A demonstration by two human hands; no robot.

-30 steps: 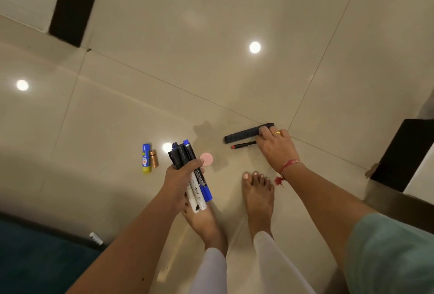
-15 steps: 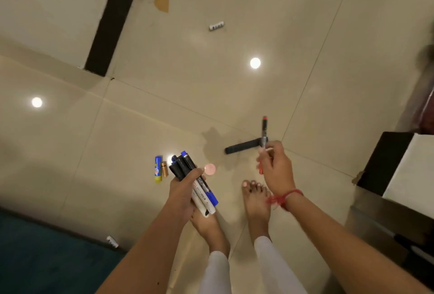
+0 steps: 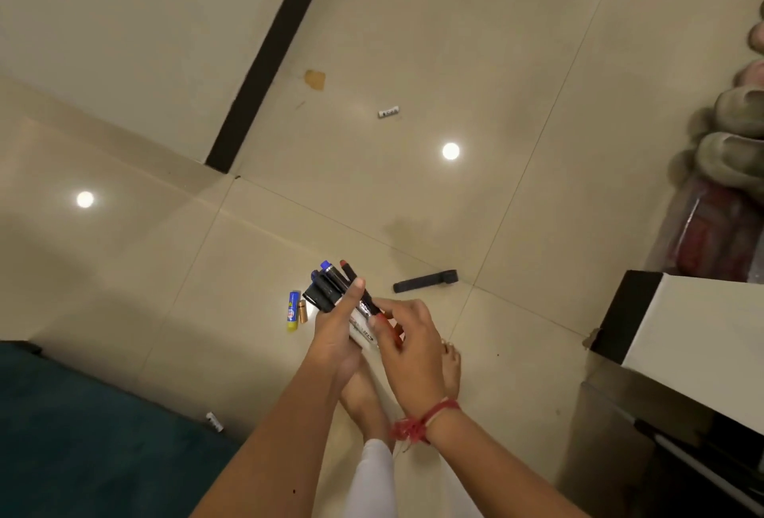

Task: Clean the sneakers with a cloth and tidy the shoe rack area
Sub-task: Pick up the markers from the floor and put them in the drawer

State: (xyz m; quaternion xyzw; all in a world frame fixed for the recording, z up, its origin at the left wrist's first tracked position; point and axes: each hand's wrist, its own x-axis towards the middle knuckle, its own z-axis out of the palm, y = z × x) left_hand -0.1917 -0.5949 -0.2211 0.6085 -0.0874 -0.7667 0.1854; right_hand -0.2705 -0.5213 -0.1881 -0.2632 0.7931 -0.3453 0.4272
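My left hand grips a bundle of markers with black and blue caps, held above the floor. My right hand pinches a red-capped marker and lays it against that bundle. A black flat bar lies on the tile just beyond the hands. A blue and yellow glue stick and a small copper tube lie on the floor left of the bundle. Blurred shoes sit at the right edge.
Beige glossy floor tiles with a black strip. A small white piece and a tan scrap lie farther off. A white cabinet top is at right, a teal rug at lower left. My bare feet stand below the hands.
My right hand lifted the red-capped marker from the floor beside the black bar and carried it left to the bundle in my left hand. The view tilted up, showing more floor and shoes.
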